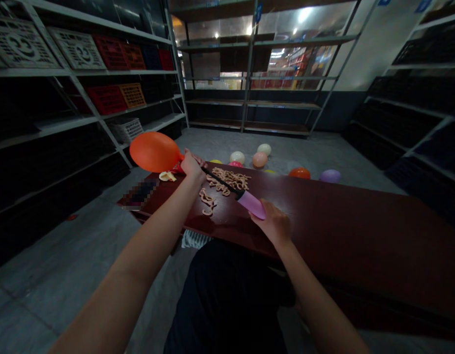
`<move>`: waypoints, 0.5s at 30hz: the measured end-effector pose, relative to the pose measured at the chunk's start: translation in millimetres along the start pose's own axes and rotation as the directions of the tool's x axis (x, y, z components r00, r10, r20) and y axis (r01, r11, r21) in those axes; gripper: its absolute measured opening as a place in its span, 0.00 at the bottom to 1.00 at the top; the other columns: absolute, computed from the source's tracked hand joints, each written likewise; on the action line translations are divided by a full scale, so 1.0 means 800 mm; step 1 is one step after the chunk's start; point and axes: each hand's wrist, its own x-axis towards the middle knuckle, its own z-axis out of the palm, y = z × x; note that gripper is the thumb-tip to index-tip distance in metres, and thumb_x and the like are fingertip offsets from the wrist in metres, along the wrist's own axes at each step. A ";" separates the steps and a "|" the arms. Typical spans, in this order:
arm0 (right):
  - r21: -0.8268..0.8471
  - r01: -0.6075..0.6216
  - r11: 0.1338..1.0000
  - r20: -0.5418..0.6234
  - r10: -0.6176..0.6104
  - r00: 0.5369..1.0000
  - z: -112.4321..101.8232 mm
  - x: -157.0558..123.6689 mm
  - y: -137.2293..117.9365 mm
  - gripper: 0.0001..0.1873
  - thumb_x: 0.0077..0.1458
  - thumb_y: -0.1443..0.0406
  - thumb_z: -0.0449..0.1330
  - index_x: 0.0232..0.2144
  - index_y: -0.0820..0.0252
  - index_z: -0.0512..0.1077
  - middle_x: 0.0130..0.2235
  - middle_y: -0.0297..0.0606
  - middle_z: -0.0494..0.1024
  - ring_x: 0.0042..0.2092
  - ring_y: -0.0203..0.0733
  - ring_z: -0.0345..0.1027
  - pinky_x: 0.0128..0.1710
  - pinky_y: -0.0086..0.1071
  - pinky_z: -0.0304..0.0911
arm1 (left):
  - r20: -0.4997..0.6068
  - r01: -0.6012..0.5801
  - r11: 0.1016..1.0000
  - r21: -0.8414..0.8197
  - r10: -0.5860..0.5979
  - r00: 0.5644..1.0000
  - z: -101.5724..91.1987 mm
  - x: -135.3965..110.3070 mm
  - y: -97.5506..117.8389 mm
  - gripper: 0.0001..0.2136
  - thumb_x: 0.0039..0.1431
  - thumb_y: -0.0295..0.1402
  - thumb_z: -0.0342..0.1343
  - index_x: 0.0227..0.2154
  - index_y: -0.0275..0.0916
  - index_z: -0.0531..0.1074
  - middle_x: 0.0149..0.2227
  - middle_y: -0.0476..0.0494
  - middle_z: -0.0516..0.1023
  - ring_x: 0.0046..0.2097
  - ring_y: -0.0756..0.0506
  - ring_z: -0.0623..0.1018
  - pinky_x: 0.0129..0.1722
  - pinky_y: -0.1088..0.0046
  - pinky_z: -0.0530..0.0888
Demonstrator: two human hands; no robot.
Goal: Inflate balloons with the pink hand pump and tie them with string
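An inflated orange balloon [154,152] points out to the left of the table. My left hand [193,166] is closed around its neck, where it meets the dark, thin front part of a hand balloon pump [251,205]. My right hand [273,223] grips the pump's pink end. The pump slants over the table between both hands. Under its dark part lies a heap of tan, curly strands [237,181], with a few loose strands [207,199] nearer me. Limp cream balloons [167,176] lie left of my left hand, with something red beside them partly hidden.
The dark red table [345,221] stretches to the right. A blurred-out flat item [141,192] sits on its left corner. Blown-up balloons, including a purple one [330,176] and a white one [264,149], lie beyond the table. Shelves with crates [118,53] stand left; more shelves [279,104] stand behind.
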 end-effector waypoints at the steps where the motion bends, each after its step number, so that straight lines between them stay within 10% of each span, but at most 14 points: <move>1: 0.003 -0.010 1.000 -0.006 0.010 1.000 0.000 0.000 0.001 0.20 0.60 0.55 0.62 0.50 0.60 0.76 0.41 0.43 0.85 0.37 0.45 0.78 0.34 0.33 0.63 | 0.016 -0.003 1.000 0.003 0.003 1.000 0.005 -0.004 -0.004 0.28 0.73 0.44 0.50 0.19 0.42 0.48 0.13 0.56 0.50 0.13 0.54 0.53 0.15 0.76 0.53; 15: -0.008 -0.069 0.998 0.022 0.069 0.997 0.004 -0.001 0.003 0.23 0.57 0.55 0.65 0.52 0.59 0.75 0.41 0.42 0.85 0.37 0.45 0.78 0.32 0.33 0.60 | 0.119 0.054 0.994 0.094 -0.065 0.991 -0.009 -0.104 -0.117 0.27 0.73 0.45 0.50 0.18 0.42 0.51 0.13 0.57 0.51 0.13 0.55 0.54 0.14 0.77 0.53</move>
